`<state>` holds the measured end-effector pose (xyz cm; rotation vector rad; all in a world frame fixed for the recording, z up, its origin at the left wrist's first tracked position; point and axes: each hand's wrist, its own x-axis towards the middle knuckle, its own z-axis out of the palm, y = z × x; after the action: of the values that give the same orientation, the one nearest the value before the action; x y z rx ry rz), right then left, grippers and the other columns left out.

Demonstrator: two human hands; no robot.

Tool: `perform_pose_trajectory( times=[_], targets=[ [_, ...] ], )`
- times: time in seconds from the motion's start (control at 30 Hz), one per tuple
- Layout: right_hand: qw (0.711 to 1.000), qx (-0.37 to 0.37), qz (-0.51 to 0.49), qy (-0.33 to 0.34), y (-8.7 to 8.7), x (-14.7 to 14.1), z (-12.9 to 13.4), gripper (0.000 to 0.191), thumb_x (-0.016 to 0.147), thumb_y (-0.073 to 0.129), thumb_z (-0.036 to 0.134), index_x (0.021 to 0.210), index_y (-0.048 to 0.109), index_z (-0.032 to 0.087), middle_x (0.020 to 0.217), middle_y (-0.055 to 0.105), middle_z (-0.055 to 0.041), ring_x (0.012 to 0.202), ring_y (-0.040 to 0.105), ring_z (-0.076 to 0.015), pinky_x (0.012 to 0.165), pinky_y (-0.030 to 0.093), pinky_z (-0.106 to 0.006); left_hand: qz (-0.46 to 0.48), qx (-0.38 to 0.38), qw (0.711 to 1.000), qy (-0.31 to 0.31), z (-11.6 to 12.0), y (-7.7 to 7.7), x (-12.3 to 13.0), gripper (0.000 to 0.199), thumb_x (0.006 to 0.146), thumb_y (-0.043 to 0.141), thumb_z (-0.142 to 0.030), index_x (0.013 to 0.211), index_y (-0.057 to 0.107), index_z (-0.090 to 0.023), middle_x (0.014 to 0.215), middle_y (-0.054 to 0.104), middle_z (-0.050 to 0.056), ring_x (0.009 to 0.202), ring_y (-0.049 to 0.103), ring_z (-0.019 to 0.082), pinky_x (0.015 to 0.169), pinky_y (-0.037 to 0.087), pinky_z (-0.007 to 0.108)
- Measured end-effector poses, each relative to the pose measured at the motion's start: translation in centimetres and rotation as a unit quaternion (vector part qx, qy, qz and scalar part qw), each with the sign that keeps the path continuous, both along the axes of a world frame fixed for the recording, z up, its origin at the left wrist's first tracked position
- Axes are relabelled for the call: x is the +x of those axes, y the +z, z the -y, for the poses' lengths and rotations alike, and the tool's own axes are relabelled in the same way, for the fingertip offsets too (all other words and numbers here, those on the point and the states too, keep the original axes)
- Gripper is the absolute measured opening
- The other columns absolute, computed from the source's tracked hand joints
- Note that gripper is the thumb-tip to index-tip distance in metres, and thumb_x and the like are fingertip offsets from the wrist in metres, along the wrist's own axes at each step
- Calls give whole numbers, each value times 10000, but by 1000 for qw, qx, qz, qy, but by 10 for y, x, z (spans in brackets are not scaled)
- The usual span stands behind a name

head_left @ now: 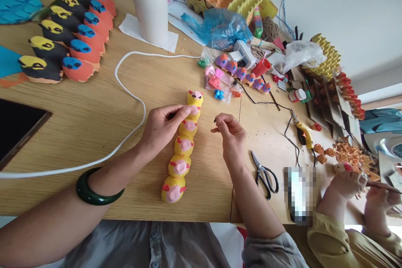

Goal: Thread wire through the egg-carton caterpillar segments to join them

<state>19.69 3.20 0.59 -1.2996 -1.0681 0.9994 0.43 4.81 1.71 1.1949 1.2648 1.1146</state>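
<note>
The yellow row of cups (182, 145), each with a pink patch, lies lengthwise before me on the tabletop (207, 184). My left hand (163, 123) narrows at its second cup from the far end, thumb touching; whether it grips, I cannot tell. My right hand (232, 136), just right of the row, pinches a tiny dark bit (215, 120). Scissors (263, 176) lie farther right. Beyond the row, leftward, a white bottle (150, 12) bears a round badge; rightward, a jar's (297, 95) label is too small to read.
</note>
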Motion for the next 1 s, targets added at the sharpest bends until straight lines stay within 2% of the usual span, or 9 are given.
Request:
perform_pose_trajectory(
  times=[0.1, 0.17, 0.23, 0.33, 0.5, 0.6, 0.73, 0.8, 1.0],
  targets=[
    [997, 36, 71, 2, 1, 6, -17, 143, 883, 780, 354, 834, 736, 227, 891, 682, -5, 857, 636, -145, 690, 609, -262, 31, -4, 998, 51, -9, -4, 1, 235, 915, 690, -383, 1004, 858, -245, 643, 654, -22, 560, 517, 115, 517, 409, 238],
    [989, 83, 124, 8, -1, 5, -30, 128, 913, 750, 318, 820, 718, 235, 922, 698, -8, 905, 657, -152, 718, 594, -268, 50, -9, 996, 75, -17, -7, 2, 255, 887, 684, -346, 1035, 859, -237, 642, 637, -29, 515, 417, 96, 476, 356, 236],
    [977, 133, 167, 14, -6, 1, -42, 128, 923, 738, 292, 810, 704, 242, 950, 713, -14, 944, 671, -163, 742, 593, -285, 54, -8, 995, 85, -25, -10, 3, 275, 874, 675, -341, 1042, 857, -221, 660, 643, -27, 508, 378, 90, 464, 331, 235],
    [953, 194, 232, 23, -18, -7, -59, 87, 954, 707, 290, 875, 716, 256, 1007, 731, -31, 986, 669, -187, 787, 601, -335, 17, 20, 996, 81, -38, -16, 4, 314, 878, 659, -335, 1086, 848, -195, 727, 683, -9, 555, 428, 98, 512, 376, 235],
    [904, 274, 328, 26, -32, -15, -76, 77, 998, 675, 258, 935, 718, 259, 1043, 734, -37, 1023, 672, -207, 926, 560, -422, -39, 82, 995, 42, -57, -30, 5, 411, 858, 611, -260, 1193, 821, -148, 878, 748, 31, 725, 574, 135, 702, 486, 246],
    [886, 294, 357, 21, -35, -16, -81, 72, 1007, 669, 241, 960, 718, 263, 1058, 728, -29, 1040, 673, -207, 961, 533, -431, -67, 86, 994, 15, -65, -37, 5, 469, 825, 584, -225, 1225, 810, -134, 812, 695, 17, 724, 567, 144, 716, 486, 251],
    [866, 314, 390, 9, -39, -16, -85, 78, 1013, 666, 242, 947, 702, 265, 1034, 718, -16, 1017, 682, -202, 929, 535, -419, -71, 87, 993, -23, -73, -41, 4, 505, 815, 592, -267, 1245, 801, -102, 736, 598, -2, 687, 533, 148, 695, 479, 263],
    [859, 325, 395, 14, -41, -16, -86, 73, 1014, 667, 231, 958, 697, 267, 1030, 718, -14, 1006, 685, -199, 919, 536, -414, -73, 85, 993, -36, -75, -41, 3, 515, 809, 602, -284, 1246, 800, -95, 747, 600, 0, 690, 534, 149, 702, 481, 269],
    [865, 330, 377, 19, -45, -17, -86, 71, 1005, 674, 204, 991, 702, 267, 1043, 720, -19, 1015, 688, -204, 925, 543, -423, -97, 79, 990, -72, -76, -41, 0, 547, 795, 633, -314, 1281, 787, -115, 729, 576, -17, 700, 524, 150, 699, 476, 263]
  ],
)
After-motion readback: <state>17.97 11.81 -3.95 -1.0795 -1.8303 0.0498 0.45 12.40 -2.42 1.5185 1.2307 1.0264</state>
